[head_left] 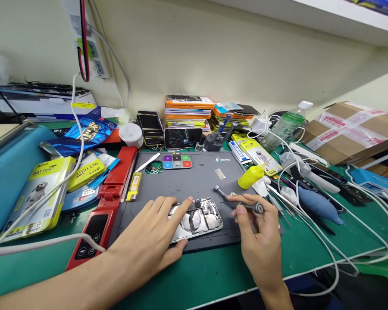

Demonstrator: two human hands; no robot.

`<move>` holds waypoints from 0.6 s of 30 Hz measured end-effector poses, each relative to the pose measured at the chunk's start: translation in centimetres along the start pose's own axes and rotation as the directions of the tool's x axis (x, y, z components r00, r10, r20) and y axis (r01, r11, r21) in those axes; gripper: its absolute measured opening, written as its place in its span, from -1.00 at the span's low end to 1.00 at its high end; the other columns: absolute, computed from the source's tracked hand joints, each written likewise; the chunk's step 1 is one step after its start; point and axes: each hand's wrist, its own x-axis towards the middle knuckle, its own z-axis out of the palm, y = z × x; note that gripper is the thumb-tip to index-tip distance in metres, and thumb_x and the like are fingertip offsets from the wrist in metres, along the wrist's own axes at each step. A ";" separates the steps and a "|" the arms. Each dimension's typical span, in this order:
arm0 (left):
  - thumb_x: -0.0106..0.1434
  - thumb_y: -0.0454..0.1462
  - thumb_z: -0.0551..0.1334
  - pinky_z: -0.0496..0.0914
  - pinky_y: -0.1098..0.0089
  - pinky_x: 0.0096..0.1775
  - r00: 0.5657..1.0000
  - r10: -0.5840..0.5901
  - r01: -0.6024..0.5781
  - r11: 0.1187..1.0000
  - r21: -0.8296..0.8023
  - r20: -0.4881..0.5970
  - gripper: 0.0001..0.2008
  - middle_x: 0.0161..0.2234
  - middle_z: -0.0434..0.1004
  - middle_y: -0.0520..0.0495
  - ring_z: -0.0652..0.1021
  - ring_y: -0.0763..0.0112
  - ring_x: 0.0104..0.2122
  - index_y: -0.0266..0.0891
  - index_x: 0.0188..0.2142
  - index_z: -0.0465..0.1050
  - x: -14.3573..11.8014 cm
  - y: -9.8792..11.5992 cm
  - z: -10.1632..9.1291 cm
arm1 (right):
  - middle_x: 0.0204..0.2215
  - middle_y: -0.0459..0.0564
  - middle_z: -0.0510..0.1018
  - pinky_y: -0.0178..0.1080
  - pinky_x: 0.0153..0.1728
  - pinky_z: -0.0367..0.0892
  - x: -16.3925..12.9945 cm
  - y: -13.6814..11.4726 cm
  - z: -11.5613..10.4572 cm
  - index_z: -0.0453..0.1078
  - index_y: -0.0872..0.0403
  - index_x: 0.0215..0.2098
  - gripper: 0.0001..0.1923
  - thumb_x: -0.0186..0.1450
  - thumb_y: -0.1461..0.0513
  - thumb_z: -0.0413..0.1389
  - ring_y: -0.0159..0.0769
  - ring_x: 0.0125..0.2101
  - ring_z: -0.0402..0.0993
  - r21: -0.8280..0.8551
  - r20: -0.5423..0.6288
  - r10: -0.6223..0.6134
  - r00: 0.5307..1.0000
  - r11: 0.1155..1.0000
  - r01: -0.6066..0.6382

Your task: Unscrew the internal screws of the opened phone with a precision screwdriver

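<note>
An opened phone (pixel 209 221) lies on the grey work mat (pixel 187 183), its inner metal parts and a round coil area showing. My left hand (pixel 160 226) grips its left end, thumb at the near edge and fingers over the top. Part of the phone is hidden under that hand. Just right of the phone, my right hand (pixel 260 237) holds a dark screwdriver (pixel 254 208) between thumb and fingers, its thin shaft pointing left. A second grey screwdriver (pixel 218 190) shows behind my right fingers; whether the hand touches it I cannot tell.
On the mat are a colored screw tray (pixel 177 161), a white spudger (pixel 148 162) and a yellow lighter (pixel 133 187). A yellow bottle (pixel 250 176) stands to the right, near tweezers and white cables (pixel 323 241). A red folding device (pixel 98 224) borders the left. Stacked boxes (pixel 189 112) stand behind.
</note>
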 end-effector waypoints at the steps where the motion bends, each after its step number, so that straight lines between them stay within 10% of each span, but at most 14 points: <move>1: 0.43 -0.21 0.37 0.59 -0.06 -0.01 1.000 0.007 -0.007 0.999 -0.036 -0.020 -0.25 0.16 0.54 -0.33 0.61 -0.12 0.04 -0.27 0.49 0.11 0.1 -0.1 0.4 | -0.05 0.05 0.72 -0.06 -0.12 0.67 0.0 0.0 0.0 0.36 -0.08 0.20 -0.70 0.53 0.15 0.16 -0.17 -0.14 0.71 0.003 0.006 -0.002 1.000 1.000 0.002; 12: 0.43 0.01 0.42 0.52 -0.04 0.11 0.999 0.030 -0.029 0.999 0.016 -0.043 -0.04 0.28 0.50 -0.37 0.59 -0.17 0.15 -0.32 0.52 -0.09 -0.9 -1.2 0.3 | -0.15 0.03 0.67 -0.14 -0.40 0.59 -0.7 -0.3 0.0 0.07 -0.16 0.46 -0.40 0.54 0.21 0.14 -0.24 -0.39 0.58 0.085 -0.091 -0.041 0.995 0.995 0.049; 18: 0.65 0.07 -0.01 0.45 -0.01 0.06 0.985 0.040 -0.017 0.991 0.136 -0.169 -0.37 0.17 0.59 -0.32 0.61 -0.08 0.07 -0.36 0.43 0.16 -2.4 -1.7 0.8 | -0.20 0.00 0.64 -0.16 -0.46 0.58 -0.8 -0.1 0.0 0.14 -0.19 0.39 -0.50 0.56 0.22 0.10 -0.27 -0.45 0.55 0.107 -0.042 -0.053 0.998 0.993 0.058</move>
